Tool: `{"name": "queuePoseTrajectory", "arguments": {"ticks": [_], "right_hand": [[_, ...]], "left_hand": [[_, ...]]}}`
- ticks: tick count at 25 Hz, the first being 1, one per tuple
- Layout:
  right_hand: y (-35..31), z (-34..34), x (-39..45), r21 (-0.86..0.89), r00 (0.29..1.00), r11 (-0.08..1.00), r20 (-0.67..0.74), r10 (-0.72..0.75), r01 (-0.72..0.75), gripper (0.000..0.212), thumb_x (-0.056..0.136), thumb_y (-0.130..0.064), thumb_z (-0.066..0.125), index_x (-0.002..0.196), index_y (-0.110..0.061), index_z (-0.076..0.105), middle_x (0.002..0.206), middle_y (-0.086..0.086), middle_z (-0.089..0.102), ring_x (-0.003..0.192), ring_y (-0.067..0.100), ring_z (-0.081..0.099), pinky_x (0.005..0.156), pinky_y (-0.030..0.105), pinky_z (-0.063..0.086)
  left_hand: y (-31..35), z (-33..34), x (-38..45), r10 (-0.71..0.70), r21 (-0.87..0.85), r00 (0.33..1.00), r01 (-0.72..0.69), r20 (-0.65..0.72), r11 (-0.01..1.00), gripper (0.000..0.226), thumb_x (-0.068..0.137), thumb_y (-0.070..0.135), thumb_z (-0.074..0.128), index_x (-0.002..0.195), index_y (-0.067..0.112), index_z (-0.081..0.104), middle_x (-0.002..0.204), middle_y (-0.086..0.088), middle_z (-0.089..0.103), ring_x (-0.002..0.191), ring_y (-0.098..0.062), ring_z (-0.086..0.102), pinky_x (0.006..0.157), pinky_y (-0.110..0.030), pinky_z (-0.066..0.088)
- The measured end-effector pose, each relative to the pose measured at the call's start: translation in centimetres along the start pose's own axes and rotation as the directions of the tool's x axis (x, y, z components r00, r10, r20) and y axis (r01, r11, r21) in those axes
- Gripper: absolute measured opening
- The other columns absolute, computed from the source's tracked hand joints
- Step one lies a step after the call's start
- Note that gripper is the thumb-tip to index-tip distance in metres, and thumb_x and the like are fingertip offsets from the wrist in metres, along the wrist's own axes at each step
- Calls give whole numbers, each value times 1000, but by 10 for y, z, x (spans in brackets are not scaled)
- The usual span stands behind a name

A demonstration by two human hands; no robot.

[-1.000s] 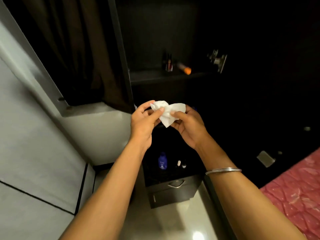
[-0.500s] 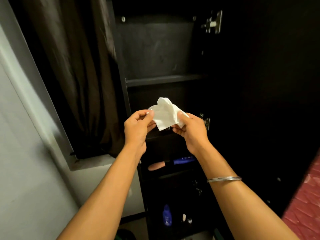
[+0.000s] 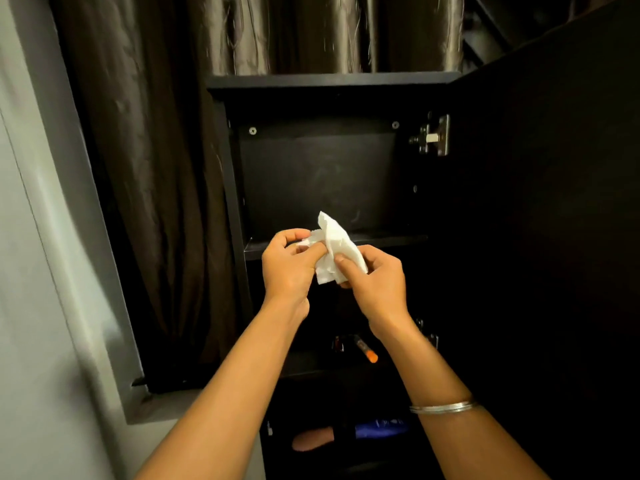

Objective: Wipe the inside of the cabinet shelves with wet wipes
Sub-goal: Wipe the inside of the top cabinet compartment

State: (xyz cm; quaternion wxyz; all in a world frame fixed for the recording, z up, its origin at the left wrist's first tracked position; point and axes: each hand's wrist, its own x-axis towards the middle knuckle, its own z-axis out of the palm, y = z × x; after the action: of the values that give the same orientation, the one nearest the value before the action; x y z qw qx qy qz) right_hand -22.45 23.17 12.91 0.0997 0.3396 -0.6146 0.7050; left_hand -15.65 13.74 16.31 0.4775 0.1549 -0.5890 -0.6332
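A crumpled white wet wipe (image 3: 337, 249) is held between both hands in front of the open black cabinet. My left hand (image 3: 289, 268) pinches its left side with curled fingers. My right hand (image 3: 372, 277) grips its lower right side with thumb and fingers. Just behind the hands runs the front edge of the top shelf (image 3: 391, 242); the dark compartment above it holds nothing I can see. The cabinet's top panel (image 3: 329, 83) lies above that.
The open cabinet door (image 3: 554, 220) stands at the right, with a metal hinge (image 3: 433, 135). A lower shelf holds an orange-tipped tube (image 3: 367, 351); below lie a blue bottle (image 3: 381, 427) and a pink item (image 3: 313, 439). Dark curtains (image 3: 156, 202) hang at the left, beside a grey wall (image 3: 34, 271).
The view has tilted upward from the floor and drawer to the top compartment. Both hands stayed together on the wipe, bunching it more.
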Motion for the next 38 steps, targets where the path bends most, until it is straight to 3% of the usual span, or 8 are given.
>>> {"name": "queuePoseTrajectory", "arguments": {"ticks": [9, 14, 16, 20, 27, 29, 34, 38], "right_hand": [[9, 26, 79, 114, 984, 984, -99, 147, -135, 10, 76, -5, 57, 77, -14, 55, 83, 1, 61, 78, 17, 59, 62, 31, 48], [-10, 51, 107, -431, 965, 883, -85, -247, 187, 36, 83, -1, 49, 108, -19, 68, 95, 0, 69, 81, 8, 63, 63, 14, 46], [-12, 68, 117, -731, 986, 662, 126, -108, 166, 28, 89, -19, 52, 112, -17, 66, 107, 10, 68, 94, 27, 64, 73, 27, 48], [-27, 105, 118, -830, 832, 537, 399, 385, 150, 60, 92, -62, 43, 126, -16, 63, 127, 9, 62, 112, 27, 58, 96, 38, 47], [-26, 102, 129, -865, 893, 435, 380, 241, 251, 39, 84, -56, 63, 95, -20, 74, 97, 3, 70, 85, 19, 64, 80, 38, 56], [-24, 102, 136, -927, 935, 353, 231, 268, 128, 42, 86, -51, 64, 104, -14, 71, 103, 11, 68, 91, 26, 64, 81, 39, 55], [-36, 130, 102, -689, 729, 637, 625, 281, 345, 30, 96, -38, 52, 120, -28, 68, 124, -9, 64, 107, 11, 58, 90, 26, 43], [-34, 83, 126, -821, 817, 481, 487, 310, 307, 31, 94, -36, 54, 122, -34, 67, 131, -8, 62, 118, 15, 56, 99, 24, 40]], "left_hand": [[-9, -23, 61, 334, 270, 937, -297, -99, 916, 14, 86, 12, 71, 94, 24, 67, 86, 9, 67, 76, 1, 64, 67, -15, 51], [-8, -61, 94, 635, 397, 762, -548, -128, 737, 20, 86, 10, 69, 102, 21, 62, 97, 6, 58, 79, -9, 57, 68, -20, 50], [-9, -70, 107, 680, 406, 722, -586, -130, 701, 27, 85, 13, 69, 110, 20, 59, 107, 7, 52, 92, -11, 55, 77, -21, 48], [-16, -80, 130, 568, 342, 815, -505, -113, 792, 37, 90, 26, 68, 124, 18, 56, 121, 6, 48, 110, -14, 54, 92, -27, 50], [-60, -89, 126, 516, 351, 856, -497, 45, 794, 49, 102, 44, 44, 140, 15, 52, 141, 2, 48, 130, -13, 48, 106, -33, 45], [-73, -89, 121, 507, 365, 859, -495, 69, 788, 57, 101, 49, 35, 146, 16, 47, 148, 2, 43, 136, -12, 42, 110, -30, 40], [-83, -84, 121, 506, 332, 862, -486, 31, 808, 67, 99, 53, 27, 151, 13, 40, 153, -4, 40, 141, -17, 37, 112, -33, 36], [-82, -82, 121, 502, 326, 865, -473, -7, 819, 63, 99, 53, 29, 148, 15, 44, 149, 3, 43, 137, -12, 41, 113, -38, 39]]}}
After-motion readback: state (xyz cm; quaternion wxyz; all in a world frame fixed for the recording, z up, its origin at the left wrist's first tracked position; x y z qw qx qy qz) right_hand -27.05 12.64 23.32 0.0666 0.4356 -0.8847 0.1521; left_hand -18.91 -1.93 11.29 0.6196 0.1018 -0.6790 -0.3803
